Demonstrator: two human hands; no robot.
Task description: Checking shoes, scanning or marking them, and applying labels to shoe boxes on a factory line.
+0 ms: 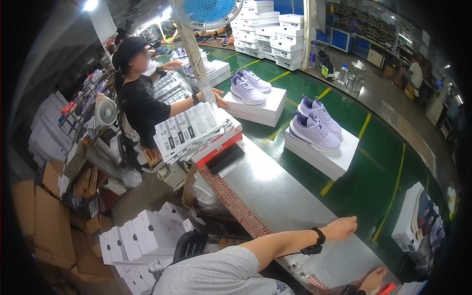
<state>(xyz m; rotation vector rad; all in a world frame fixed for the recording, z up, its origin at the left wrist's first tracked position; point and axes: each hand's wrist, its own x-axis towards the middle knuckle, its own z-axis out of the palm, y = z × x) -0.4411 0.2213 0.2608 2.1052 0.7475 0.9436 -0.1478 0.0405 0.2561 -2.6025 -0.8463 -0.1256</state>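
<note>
My left hand (341, 228) rests at the edge of the metal table (265, 179), beside the green conveyor. Its fingers are curled in, and I see nothing in them. Lower down, my right hand (374, 279) lies close to the table's near right corner, fingers drawn together. Whatever it may hold is hidden. Beside it lies a bright red object (387, 289), cut off by the frame. On the conveyor (361, 196), a pair of lilac sneakers (317, 130) stands on a closed white shoebox (329, 160). Farther back, more lilac sneakers (250, 87) sit on another white box (260, 108).
A stack of labelled paper sheets (189, 130) covers a red box (219, 147) on the table, next to a dark flat item (225, 158). A co-worker (140, 93) reaches over the line. An open box of dark shoes (415, 221) stands right. White shoeboxes (140, 236) are piled lower left.
</note>
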